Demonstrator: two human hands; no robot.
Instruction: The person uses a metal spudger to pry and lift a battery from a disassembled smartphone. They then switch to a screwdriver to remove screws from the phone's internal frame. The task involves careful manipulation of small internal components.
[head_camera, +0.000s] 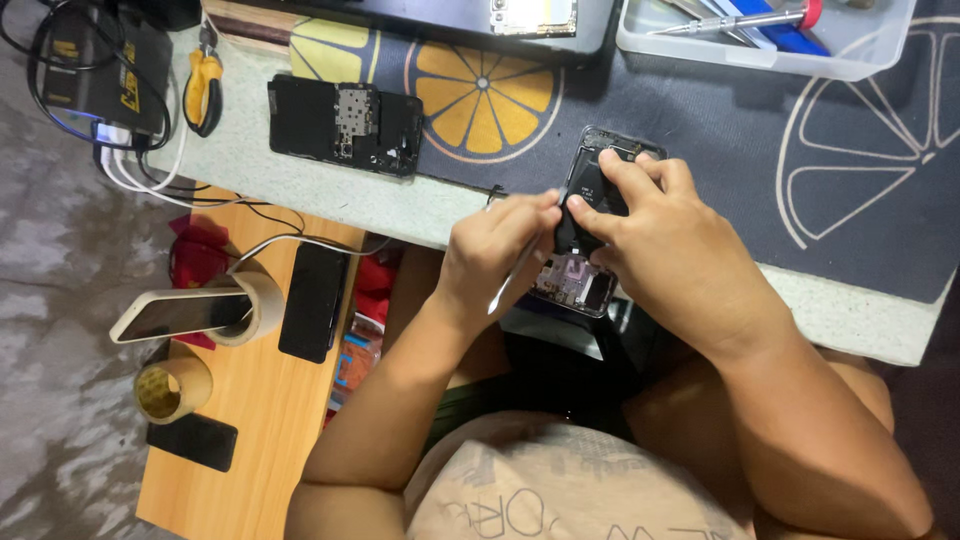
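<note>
An opened black phone with its back off lies at the near edge of the table, its lower end past the edge. My right hand grips it from the right, thumb and fingers pressed on its black inner part. My left hand holds a thin metal tool, its upper end at the phone's middle next to my right thumb. The phone's lower part shows exposed purple-grey circuitry.
A second dismantled black phone lies on the dark mat with orange-slice prints. Yellow-handled pliers and cables sit at the far left, a clear tool tray at the far right. A low wooden bench holds tape rolls and phones.
</note>
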